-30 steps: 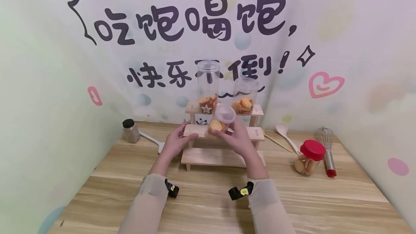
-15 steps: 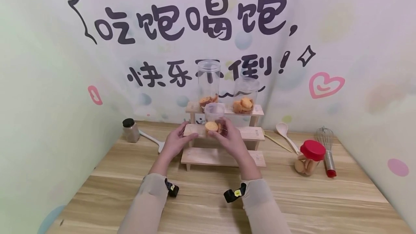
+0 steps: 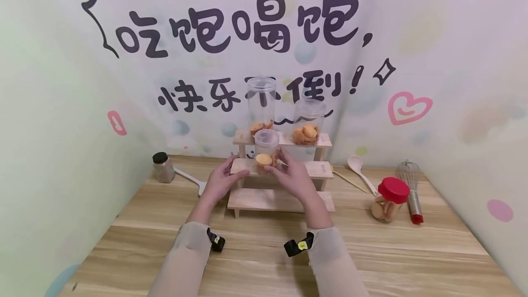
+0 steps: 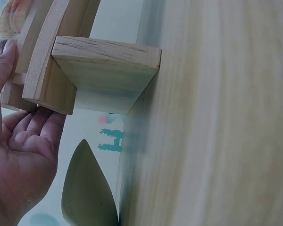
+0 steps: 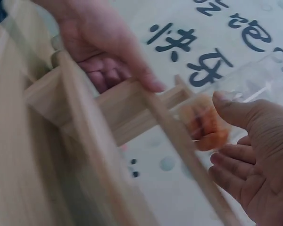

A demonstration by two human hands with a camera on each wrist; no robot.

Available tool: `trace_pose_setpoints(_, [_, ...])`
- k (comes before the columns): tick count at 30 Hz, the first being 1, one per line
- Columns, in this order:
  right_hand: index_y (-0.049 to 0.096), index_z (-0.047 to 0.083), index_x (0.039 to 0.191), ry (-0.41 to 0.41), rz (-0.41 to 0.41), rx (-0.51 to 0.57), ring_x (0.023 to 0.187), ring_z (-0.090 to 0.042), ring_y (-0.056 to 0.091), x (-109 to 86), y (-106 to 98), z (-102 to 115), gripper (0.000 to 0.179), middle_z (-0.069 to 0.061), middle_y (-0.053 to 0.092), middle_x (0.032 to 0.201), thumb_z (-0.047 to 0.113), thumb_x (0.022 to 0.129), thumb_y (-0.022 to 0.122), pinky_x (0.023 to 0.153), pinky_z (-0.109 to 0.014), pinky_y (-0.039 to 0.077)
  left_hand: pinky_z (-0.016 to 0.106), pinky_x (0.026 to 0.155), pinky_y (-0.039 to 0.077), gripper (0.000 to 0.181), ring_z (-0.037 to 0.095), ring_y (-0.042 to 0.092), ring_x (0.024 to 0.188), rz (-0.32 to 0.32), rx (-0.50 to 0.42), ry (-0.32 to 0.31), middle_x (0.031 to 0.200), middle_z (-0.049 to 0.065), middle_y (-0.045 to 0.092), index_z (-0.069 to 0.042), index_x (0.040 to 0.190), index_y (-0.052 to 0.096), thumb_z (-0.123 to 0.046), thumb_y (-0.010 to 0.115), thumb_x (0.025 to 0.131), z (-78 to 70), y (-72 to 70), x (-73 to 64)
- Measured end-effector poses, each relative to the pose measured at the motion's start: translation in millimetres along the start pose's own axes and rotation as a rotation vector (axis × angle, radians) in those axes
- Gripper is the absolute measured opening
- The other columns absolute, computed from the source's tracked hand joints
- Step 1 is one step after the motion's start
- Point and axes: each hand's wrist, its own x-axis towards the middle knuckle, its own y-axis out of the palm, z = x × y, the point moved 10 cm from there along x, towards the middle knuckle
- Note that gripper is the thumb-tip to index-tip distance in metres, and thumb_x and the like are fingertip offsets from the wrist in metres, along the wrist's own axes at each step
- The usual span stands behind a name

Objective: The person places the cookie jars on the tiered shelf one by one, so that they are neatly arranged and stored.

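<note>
A small clear jar (image 3: 266, 152) with a pale lid and round cookies stands on the middle step of a wooden three-step rack (image 3: 280, 200). My right hand (image 3: 294, 175) is around its right side in the head view. In the right wrist view the thumb and fingers are spread apart beside the blurred cookies (image 5: 205, 125); whether they touch the jar is hard to tell. My left hand (image 3: 220, 178) grips the left end of the middle step, thumb on top and fingers underneath.
A tall jar (image 3: 261, 104) and a wider jar (image 3: 307, 125), both with cookies, stand on the top step. Right lie a red-lidded jar (image 3: 389, 198), whisk (image 3: 414, 191) and white spoon (image 3: 360, 173). Left are a black-capped jar (image 3: 163, 167) and a white-handled utensil (image 3: 189, 178).
The small jar came down from a tilted hold to upright on the middle step, slightly left. My right hand then eased a little to the right of it. My left hand stayed on the rack.
</note>
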Motion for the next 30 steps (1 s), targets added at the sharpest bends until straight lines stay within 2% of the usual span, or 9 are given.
trace_pose_setpoints(4, [0.042, 0.004, 0.152, -0.027, -0.051, 0.08, 0.134, -0.029, 0.052, -1.6, -23, 15, 0.073, -0.013, 0.052, 0.148, 0.033, 0.093, 0.075, 0.108, -0.045, 0.046, 0.041, 0.115, 0.037, 0.099, 0.027, 0.039, 0.144, 0.004, -0.01, 0.003, 0.162, 0.007, 0.032, -0.02, 0.158, 0.034, -0.058, 0.08, 0.079, -1.5, -1.6, 0.2])
trace_pose_setpoints(8, [0.052, 0.011, 0.145, -0.095, -0.1, 0.079, 0.13, -0.026, 0.055, -8.0, -47, 33, 0.061, -0.007, 0.057, 0.143, 0.035, 0.093, 0.074, 0.106, -0.049, 0.048, 0.042, 0.116, 0.037, 0.098, 0.028, 0.037, 0.145, 0.009, -0.01, 0.018, 0.162, 0.009, 0.03, -0.018, 0.158, 0.033, -0.056, 0.08, 0.08, -2.2, -2.0, 0.2])
trace_pose_setpoints(11, [0.055, 0.014, 0.141, -0.175, -0.117, 0.064, 0.13, -0.023, 0.055, -17.0, -63, 47, 0.054, -0.002, 0.059, 0.141, 0.033, 0.094, 0.073, 0.105, -0.048, 0.048, 0.042, 0.115, 0.037, 0.099, 0.029, 0.039, 0.144, 0.009, -0.011, 0.016, 0.162, 0.009, 0.031, -0.017, 0.158, 0.033, -0.056, 0.08, 0.08, -1.1, -1.1, -0.5])
trace_pose_setpoints(15, [0.054, 0.009, 0.142, -0.297, -0.145, 0.013, 0.131, -0.029, 0.053, -32.3, -89, 56, 0.051, -0.008, 0.058, 0.141, 0.019, 0.095, 0.072, 0.107, -0.051, 0.046, 0.043, 0.114, 0.039, 0.1, 0.029, 0.041, 0.142, 0.009, -0.026, 0.014, 0.161, 0.01, 0.033, -0.016, 0.158, 0.033, -0.056, 0.08, 0.08, -0.7, 0.9, -1.2])
trace_pose_setpoints(20, [0.052, 0.006, 0.143, -0.33, -0.237, -0.153, 0.131, -0.031, 0.052, -53.8, -133, 30, 0.053, -0.012, 0.058, 0.142, 0.01, 0.094, 0.072, 0.107, -0.055, 0.044, 0.043, 0.113, 0.04, 0.098, 0.029, 0.043, 0.141, -0.002, -0.017, 0.004, 0.16, 0.01, 0.036, -0.018, 0.158, 0.035, -0.056, 0.08, 0.08, 0.9, 2.9, -1.4])
trace_pose_setpoints(23, [0.053, 0.007, 0.143, -0.261, -0.283, -0.253, 0.13, -0.032, 0.052, -68.3, -160, 1, 0.053, -0.012, 0.057, 0.142, 0.014, 0.094, 0.072, 0.105, -0.059, 0.043, 0.043, 0.114, 0.039, 0.097, 0.029, 0.042, 0.142, 0.003, -0.006, -0.004, 0.161, 0.01, 0.035, -0.019, 0.158, 0.034, -0.055, 0.08, 0.081, 2.6, 2.7, 0.6])
trace_pose_setpoints(25, [0.053, 0.009, 0.144, -0.219, -0.305, -0.33, 0.103, -0.021, 0.066, -80.1, -177, -17, 0.054, -0.014, 0.058, 0.14, 0.016, 0.094, 0.072, 0.089, -0.048, 0.055, 0.043, 0.114, 0.039, 0.097, 0.029, 0.041, 0.142, 0.006, -0.004, 0.003, 0.161, 0.01, 0.034, -0.019, 0.158, 0.034, -0.054, 0.08, 0.081, 2.1, 2.4, 2.0])
trace_pose_setpoints(27, [0.053, 0.01, 0.144, -0.184, -0.326, -0.404, 0.068, -0.014, 0.062, -92.3, -193, -34, 0.054, -0.016, 0.063, 0.129, 0.019, 0.094, 0.072, 0.067, -0.036, 0.055, 0.043, 0.114, 0.039, 0.097, 0.029, 0.04, 0.143, 0.006, -0.004, 0.005, 0.161, 0.01, 0.034, -0.018, 0.158, 0.034, -0.054, 0.08, 0.081, 1.8, 2.3, 2.6])
trace_pose_setpoints(30, [0.055, 0.007, 0.142, -0.163, -0.353, -0.463, 0.058, -0.016, 0.052, -110.4, -213, -55, 0.053, -0.019, 0.064, 0.121, 0.016, 0.093, 0.074, 0.054, -0.031, 0.042, 0.042, 0.114, 0.04, 0.098, 0.029, 0.041, 0.142, 0.003, -0.004, 0.02, 0.16, 0.012, 0.035, -0.015, 0.158, 0.034, -0.054, 0.08, 0.081, 0.2, 3.0, 2.0])
